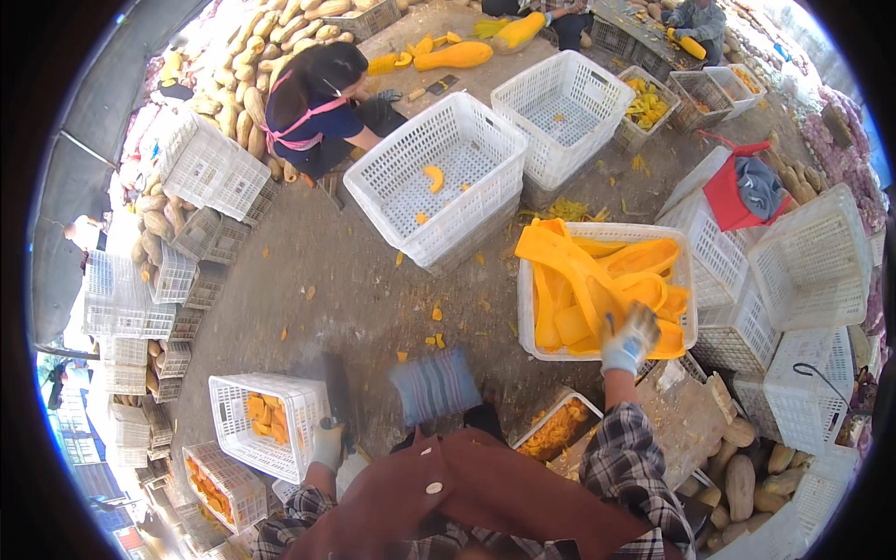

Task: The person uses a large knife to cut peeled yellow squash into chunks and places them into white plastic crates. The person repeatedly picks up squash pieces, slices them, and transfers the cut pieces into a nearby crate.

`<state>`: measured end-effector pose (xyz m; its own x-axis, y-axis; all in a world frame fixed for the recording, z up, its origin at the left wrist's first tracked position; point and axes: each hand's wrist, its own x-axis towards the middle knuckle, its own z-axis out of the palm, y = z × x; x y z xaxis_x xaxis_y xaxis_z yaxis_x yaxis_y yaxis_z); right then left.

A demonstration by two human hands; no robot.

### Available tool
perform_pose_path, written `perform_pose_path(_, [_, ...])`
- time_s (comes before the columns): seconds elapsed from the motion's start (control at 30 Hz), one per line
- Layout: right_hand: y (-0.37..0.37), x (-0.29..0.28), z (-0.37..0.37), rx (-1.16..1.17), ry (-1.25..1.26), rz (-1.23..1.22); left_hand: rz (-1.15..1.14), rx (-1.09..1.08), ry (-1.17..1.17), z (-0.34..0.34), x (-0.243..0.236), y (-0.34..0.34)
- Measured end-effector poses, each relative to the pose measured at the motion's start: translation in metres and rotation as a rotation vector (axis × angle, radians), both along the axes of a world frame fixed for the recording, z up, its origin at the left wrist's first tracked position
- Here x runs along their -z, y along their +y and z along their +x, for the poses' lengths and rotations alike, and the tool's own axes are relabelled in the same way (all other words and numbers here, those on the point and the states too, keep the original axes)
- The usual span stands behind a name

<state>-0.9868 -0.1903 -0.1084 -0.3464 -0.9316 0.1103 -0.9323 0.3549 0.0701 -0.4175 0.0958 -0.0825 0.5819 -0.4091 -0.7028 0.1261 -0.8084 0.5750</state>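
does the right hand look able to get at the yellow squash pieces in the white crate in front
Yes, most likely: the gloved right hand reaches over the near rim of the white crate, apparently touching the squash pieces, and the open top leaves them uncovered.

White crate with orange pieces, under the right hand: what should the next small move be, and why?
Perhaps the right hand should lift one of the orange pieces from the white crate: that hand lies on them, while the left hand holds what looks like a dark, blurred blade.
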Motion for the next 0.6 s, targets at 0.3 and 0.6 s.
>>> perform_pose_path(0.3, [0.033, 0.065, -0.059, 0.511, -0.809, -0.052, -0.055, -0.071, 0.005, 0.007, 0.002, -0.007])
perform_pose_path(0.6, [0.000, 0.107, -0.095, 0.261, -0.815, 0.467, -0.039, 0.041, -0.099, 0.006, -0.004, -0.015])
